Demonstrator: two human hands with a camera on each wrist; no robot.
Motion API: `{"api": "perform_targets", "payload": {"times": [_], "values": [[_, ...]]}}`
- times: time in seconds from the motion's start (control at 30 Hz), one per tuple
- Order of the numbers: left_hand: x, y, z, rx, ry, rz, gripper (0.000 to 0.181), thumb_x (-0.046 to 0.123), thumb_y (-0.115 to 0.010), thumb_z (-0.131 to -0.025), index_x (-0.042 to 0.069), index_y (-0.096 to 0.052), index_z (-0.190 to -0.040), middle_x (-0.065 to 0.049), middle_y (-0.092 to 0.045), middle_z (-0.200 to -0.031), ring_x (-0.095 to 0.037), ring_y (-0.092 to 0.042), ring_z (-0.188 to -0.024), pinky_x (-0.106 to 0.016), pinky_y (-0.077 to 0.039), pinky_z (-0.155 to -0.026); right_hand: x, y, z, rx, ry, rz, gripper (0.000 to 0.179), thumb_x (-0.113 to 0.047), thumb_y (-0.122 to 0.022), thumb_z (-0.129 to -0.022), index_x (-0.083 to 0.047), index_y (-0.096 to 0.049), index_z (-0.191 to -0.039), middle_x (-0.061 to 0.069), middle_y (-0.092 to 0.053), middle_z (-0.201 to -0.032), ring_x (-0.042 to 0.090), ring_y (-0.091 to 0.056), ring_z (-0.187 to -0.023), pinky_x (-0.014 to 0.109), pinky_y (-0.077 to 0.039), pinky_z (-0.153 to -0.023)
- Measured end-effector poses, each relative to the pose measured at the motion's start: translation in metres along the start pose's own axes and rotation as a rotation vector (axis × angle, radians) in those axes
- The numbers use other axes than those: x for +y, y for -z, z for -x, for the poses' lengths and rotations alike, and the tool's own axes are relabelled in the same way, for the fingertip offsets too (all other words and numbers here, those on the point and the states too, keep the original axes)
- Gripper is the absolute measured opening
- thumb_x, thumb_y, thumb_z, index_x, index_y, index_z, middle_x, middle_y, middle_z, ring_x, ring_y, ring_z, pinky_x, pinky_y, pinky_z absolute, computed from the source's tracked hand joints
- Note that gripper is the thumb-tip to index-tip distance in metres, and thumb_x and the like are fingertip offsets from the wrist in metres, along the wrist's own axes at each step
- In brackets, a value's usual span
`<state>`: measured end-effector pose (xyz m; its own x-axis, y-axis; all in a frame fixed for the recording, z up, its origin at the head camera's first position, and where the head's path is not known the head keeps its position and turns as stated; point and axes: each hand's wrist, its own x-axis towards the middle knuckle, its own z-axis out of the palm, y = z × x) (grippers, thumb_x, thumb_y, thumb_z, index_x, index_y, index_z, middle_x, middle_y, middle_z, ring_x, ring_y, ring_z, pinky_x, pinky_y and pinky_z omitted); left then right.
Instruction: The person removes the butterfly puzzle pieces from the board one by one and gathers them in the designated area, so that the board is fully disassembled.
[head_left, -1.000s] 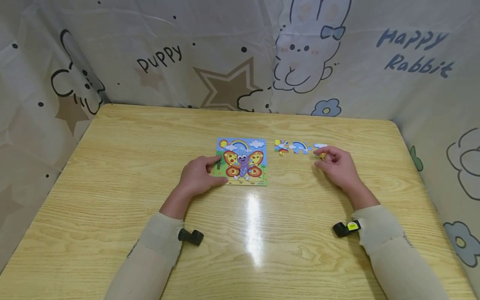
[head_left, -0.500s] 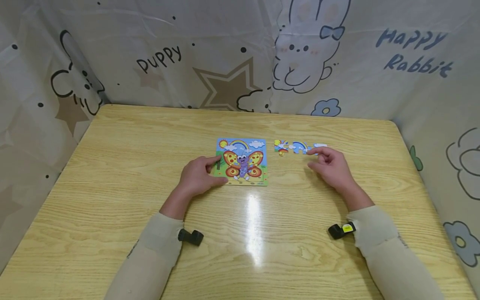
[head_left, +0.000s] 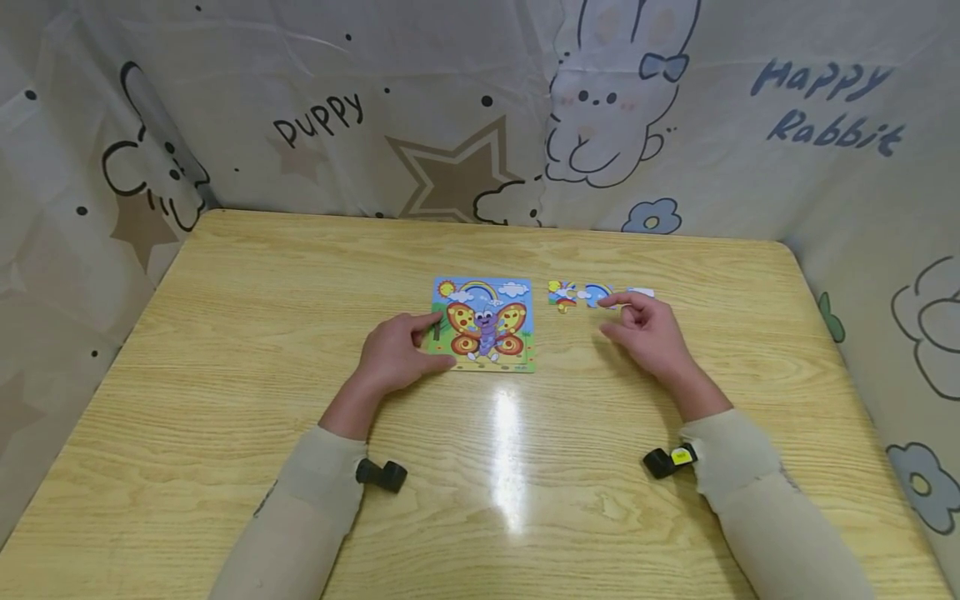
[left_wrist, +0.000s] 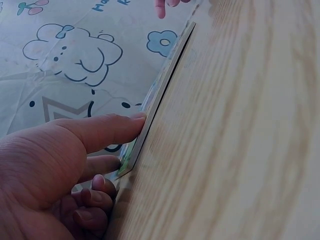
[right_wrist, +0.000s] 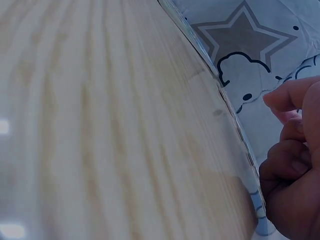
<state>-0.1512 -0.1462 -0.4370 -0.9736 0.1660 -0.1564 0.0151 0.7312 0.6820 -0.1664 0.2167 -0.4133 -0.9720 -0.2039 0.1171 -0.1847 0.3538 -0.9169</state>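
A square butterfly jigsaw board (head_left: 487, 325) lies flat on the table in the head view. My left hand (head_left: 397, 350) is at its left side, index finger along the left edge and thumb on the near corner. In the left wrist view the straight thumb presses the board's edge (left_wrist: 162, 95). Right of the board lie three puzzle pieces in a row: a sun piece (head_left: 559, 292), a rainbow piece (head_left: 597, 292) and a cloud piece (head_left: 642, 292). My right hand (head_left: 648, 333) hovers by the rainbow piece, thumb and index finger apart with nothing between them; it partly hides the two right-hand pieces.
A wood-grain table (head_left: 247, 333) stands against a cartoon-printed cloth (head_left: 315, 150) at the back and sides. Black wrist cameras (head_left: 382, 475) sit on the sleeves. Light glares off the table's middle.
My right hand has moved left along the row of pieces, from the cloud piece to the rainbow piece. The left hand and the board have stayed put.
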Motion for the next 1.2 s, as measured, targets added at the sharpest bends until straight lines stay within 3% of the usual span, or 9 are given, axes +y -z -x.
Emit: {"api": "perform_targets", "payload": {"times": [0.37, 0.63, 0.9, 1.2], "values": [[0.000, 0.000, 0.000, -0.001, 0.002, 0.005, 0.074, 0.038, -0.086, -0.077, 0.019, -0.059, -0.143, -0.006, -0.047, -0.082, -0.022, -0.041, -0.073, -0.036, -0.029, -0.065, -0.008, -0.021, -0.009, -0.049, 0.038, 0.039, 0.024, 0.009, -0.069, -0.086, 0.011, -0.066, -0.110, 0.005, -0.031, -0.059, 0.011, -0.029, -0.052, 0.029, -0.036, -0.067], [0.000, 0.000, 0.000, -0.003, 0.002, -0.003, 0.074, 0.039, -0.086, -0.077, 0.019, -0.059, -0.143, -0.006, -0.048, -0.082, -0.022, -0.042, -0.072, -0.036, -0.029, -0.065, 0.021, -0.038, -0.024, -0.064, 0.054, -0.004, 0.027, 0.004, -0.074, -0.085, 0.005, -0.068, -0.112, 0.003, -0.031, -0.059, 0.013, -0.031, -0.053, 0.029, -0.035, -0.066], [0.001, 0.000, 0.000, -0.002, 0.005, 0.002, 0.074, 0.039, -0.086, -0.077, 0.019, -0.058, -0.143, -0.006, -0.048, -0.082, -0.022, -0.041, -0.073, -0.036, -0.029, -0.065, 0.012, -0.054, -0.030, -0.109, 0.061, -0.014, 0.027, -0.001, -0.075, -0.087, 0.003, -0.069, -0.113, 0.003, -0.033, -0.060, 0.016, -0.031, -0.054, 0.031, -0.038, -0.078], [0.000, -0.001, 0.000, -0.002, 0.007, 0.010, 0.074, 0.039, -0.086, -0.077, 0.020, -0.058, -0.143, -0.006, -0.047, -0.083, -0.022, -0.041, -0.073, -0.037, -0.029, -0.066, 0.007, -0.070, -0.037, -0.155, 0.072, -0.020, 0.030, 0.002, -0.073, -0.087, 0.006, -0.067, -0.116, 0.005, -0.032, -0.059, 0.016, -0.030, -0.052, 0.035, -0.036, -0.071]]}}
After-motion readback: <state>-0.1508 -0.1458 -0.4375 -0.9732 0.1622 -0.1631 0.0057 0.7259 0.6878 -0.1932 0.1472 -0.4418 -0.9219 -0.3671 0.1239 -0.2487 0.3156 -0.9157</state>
